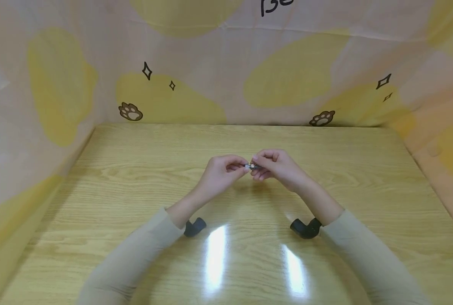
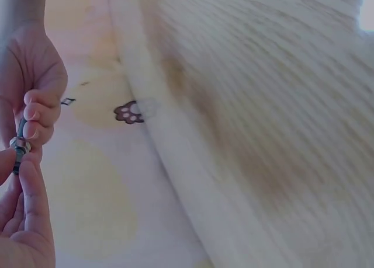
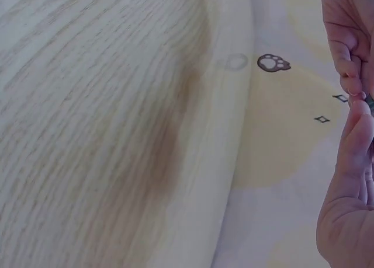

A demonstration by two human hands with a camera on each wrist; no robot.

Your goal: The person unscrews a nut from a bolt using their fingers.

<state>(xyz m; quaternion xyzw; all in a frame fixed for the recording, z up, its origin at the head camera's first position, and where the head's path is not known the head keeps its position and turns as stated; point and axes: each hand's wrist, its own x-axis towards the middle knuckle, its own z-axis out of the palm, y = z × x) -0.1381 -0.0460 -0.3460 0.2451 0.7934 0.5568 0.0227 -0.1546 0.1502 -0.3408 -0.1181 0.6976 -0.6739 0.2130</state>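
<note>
The metal part [image 1: 252,166] was held up between both hands, over the middle of the desk [image 1: 249,262] and toward its far side. The left hand [image 1: 222,171] pinched one end between thumb and forefinger; the right hand [image 1: 277,167] pinched the other, its remaining fingers curled in beneath. Both grips were narrow, probably because so slim a piece offered little to grasp, and fingertips gave finer control than palms would.

Gripping opposite ends left the collar [image 2: 20,144] bare in the gap, presumably so that one hand could steady the piece while the other worked on it. Whether either hand was turning it, I could not tell. The forearms angled inward and the part lay roughly crosswise, which seemed to suit facing grips. A shadow [image 1: 251,190] on the desk suggested the part was clear of the surface, likely to give the fingers room. Behind stood a patterned cloth [image 1: 226,76].
</note>
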